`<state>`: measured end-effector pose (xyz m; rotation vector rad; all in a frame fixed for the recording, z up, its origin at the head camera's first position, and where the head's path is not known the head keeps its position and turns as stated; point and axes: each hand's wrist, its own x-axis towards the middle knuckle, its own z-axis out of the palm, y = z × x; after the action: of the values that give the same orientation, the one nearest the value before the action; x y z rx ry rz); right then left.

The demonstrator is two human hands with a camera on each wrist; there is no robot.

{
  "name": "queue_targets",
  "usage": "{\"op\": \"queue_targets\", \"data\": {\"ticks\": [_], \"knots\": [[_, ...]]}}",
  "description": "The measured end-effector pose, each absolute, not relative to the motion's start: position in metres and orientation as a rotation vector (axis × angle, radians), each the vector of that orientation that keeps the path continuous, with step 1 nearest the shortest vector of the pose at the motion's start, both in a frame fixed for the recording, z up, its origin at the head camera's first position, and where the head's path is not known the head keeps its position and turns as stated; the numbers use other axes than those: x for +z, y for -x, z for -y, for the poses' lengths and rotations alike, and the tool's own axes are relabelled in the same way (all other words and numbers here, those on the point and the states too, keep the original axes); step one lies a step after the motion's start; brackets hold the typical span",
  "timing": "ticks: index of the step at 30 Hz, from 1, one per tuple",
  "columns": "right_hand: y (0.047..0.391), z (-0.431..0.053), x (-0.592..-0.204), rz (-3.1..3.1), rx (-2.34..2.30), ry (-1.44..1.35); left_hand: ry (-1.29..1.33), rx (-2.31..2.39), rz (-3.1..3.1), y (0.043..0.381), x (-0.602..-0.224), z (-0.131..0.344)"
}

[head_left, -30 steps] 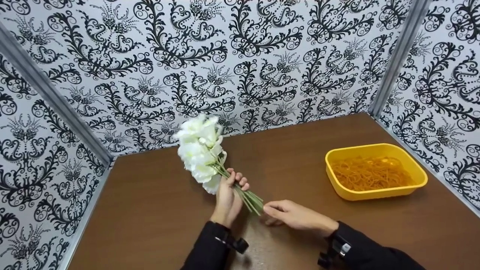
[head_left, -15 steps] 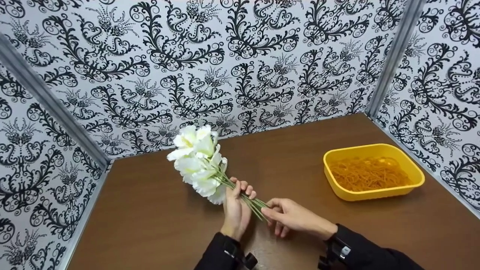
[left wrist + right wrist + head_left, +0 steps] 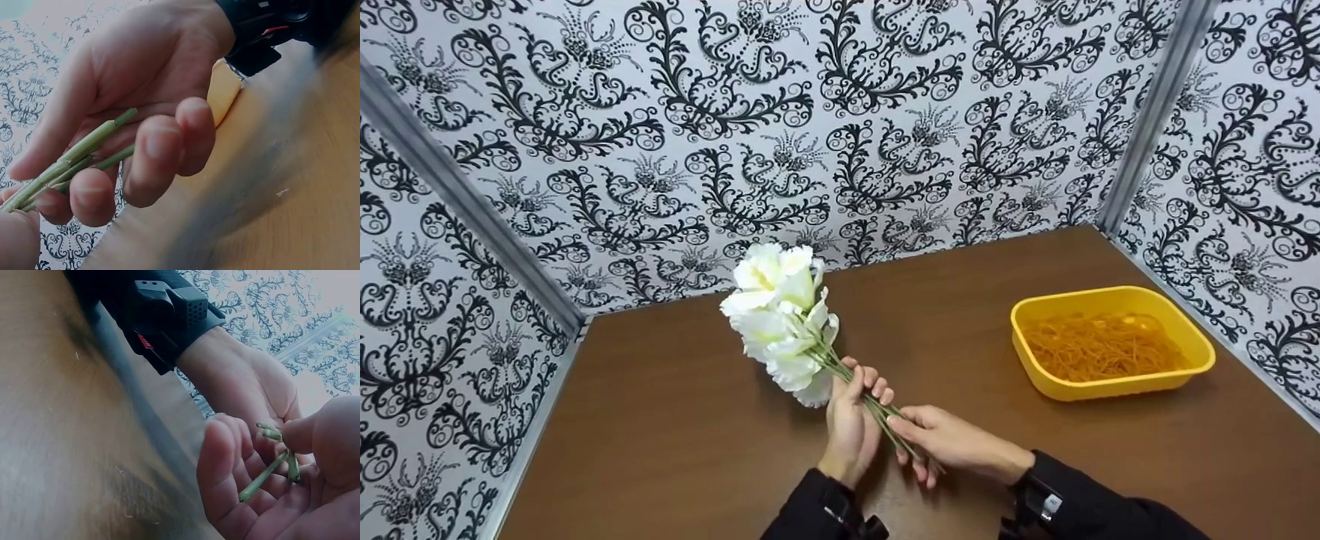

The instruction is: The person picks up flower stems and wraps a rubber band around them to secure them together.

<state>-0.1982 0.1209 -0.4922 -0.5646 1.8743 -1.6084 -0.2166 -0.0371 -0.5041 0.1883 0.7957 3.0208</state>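
A bunch of white flowers with thin green stems slants across the middle of the head view, blooms up and left. Its stems are gripped by my left hand, thumb over them, below the blooms. My right hand is at the lower ends, thumb against the stems and fingers curled underneath. In the left wrist view, cut stem ends lie across the right palm and fingers. The right wrist view shows several stem ends fanned out between thumb and fingers.
A yellow plastic tub stands on the right of the brown table. It holds a tangle of thin orange loops resembling rubber bands. Black-and-white patterned panels enclose the back and sides.
My left hand has moved right and slightly down with the bunch, bringing the stem ends deeper into my right hand. The right thumb, first just beside the ends, now overlaps the stems. The tub stays put.
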Motion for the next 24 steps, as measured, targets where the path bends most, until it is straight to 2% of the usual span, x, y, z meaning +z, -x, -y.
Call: {"op": "queue_targets", "data": {"ticks": [24], "knots": [[0.1920,-0.1218,-0.4934,-1.970,-1.495,0.624,-0.084,2.982,-0.882,0.2158,-0.5004,0.0362]]}}
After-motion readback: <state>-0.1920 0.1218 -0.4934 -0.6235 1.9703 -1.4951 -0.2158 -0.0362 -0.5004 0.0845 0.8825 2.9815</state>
